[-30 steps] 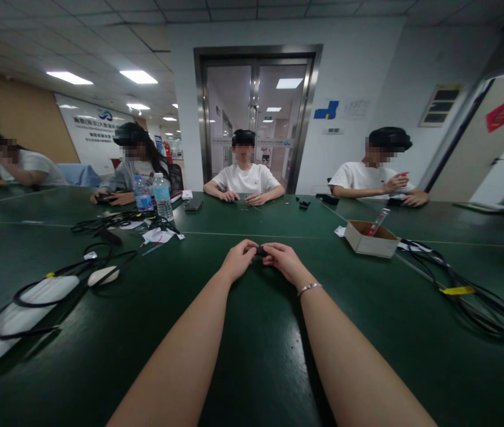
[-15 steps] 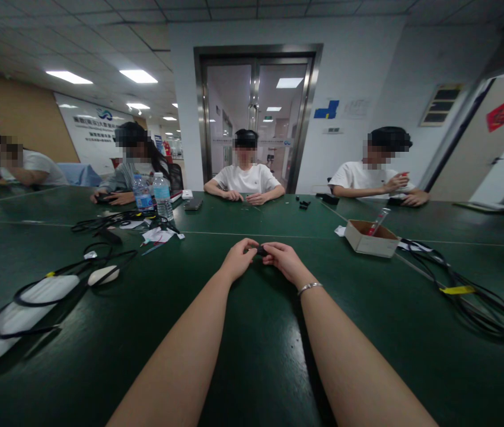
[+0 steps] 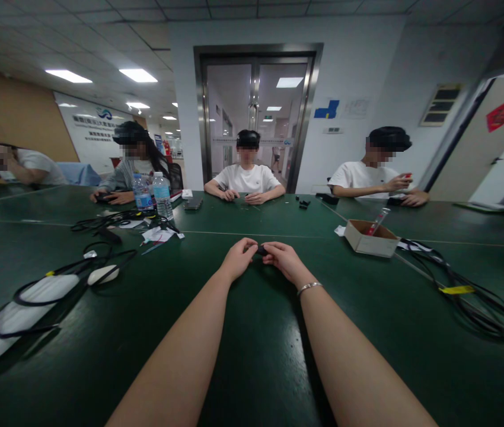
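Black piece [image 3: 261, 251] — in right fingers [image 3: 271, 247], left fingers [image 3: 248, 242] just beside.

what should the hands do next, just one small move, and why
I'd probably close the left hand lightly on the near end of the small black piece to steady it: the right hand seems to pinch its other end, and the left fingertips are right beside it, though contact is too small to tell.
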The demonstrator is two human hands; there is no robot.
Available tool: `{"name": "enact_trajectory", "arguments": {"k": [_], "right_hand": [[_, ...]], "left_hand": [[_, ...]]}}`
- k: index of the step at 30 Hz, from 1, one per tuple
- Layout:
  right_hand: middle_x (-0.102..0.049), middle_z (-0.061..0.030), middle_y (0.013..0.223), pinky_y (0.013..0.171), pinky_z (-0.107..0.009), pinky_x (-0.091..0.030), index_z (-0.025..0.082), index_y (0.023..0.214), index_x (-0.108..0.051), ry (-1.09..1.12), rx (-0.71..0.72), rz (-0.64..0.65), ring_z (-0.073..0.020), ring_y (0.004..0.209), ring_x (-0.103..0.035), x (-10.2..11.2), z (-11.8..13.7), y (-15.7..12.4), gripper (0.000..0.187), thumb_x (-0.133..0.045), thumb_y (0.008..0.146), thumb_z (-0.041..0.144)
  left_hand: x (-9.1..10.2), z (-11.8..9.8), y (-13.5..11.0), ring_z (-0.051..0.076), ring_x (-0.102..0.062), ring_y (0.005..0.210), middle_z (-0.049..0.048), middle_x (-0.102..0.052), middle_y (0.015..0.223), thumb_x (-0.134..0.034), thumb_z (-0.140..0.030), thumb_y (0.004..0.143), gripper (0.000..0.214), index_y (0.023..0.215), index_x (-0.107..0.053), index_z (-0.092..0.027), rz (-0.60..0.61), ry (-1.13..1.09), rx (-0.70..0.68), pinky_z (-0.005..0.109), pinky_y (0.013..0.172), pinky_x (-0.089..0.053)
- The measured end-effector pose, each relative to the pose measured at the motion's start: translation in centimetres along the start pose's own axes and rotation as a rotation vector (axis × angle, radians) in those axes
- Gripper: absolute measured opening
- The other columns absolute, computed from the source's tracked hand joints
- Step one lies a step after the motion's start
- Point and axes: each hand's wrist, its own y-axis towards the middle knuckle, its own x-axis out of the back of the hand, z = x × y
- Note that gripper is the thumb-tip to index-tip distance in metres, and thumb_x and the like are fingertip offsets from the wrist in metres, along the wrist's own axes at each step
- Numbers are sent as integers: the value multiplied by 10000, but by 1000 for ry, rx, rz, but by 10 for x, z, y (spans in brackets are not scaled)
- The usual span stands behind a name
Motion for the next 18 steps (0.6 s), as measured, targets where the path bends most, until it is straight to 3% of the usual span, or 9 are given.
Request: {"name": "enact_trajectory", "arguments": {"k": [10,15,18], "right_hand": [[-632,-39,629,488,-174,-541,102,817,-654,-8,10,25,-99,493,-588,1,0,0,35,-679,792,106],[-647,-49,666,498,-182,-543,104,823,-654,-9,15,45,-100,499,-591,2,-2,1,33,-673,796,110],[-637,-41,642,509,-185,-544,103,827,-656,-10,22,38,-102,504,-592,2,-2,1,28,-665,801,107]], "left_hand": [[-1,4,2,93,-543,606,23,-603,858,-516,-303,823,231,1007,-592,-185,-3,-19,-12,224,614,-459],[-1,4,2,110,-541,609,1,-571,671,-461,-350,860,244,953,-598,-171,30,-21,-35,217,590,-440],[-1,4,2,106,-540,607,9,-589,722,-472,-356,854,245,955,-601,-175,29,-25,-23,220,595,-445]]}}
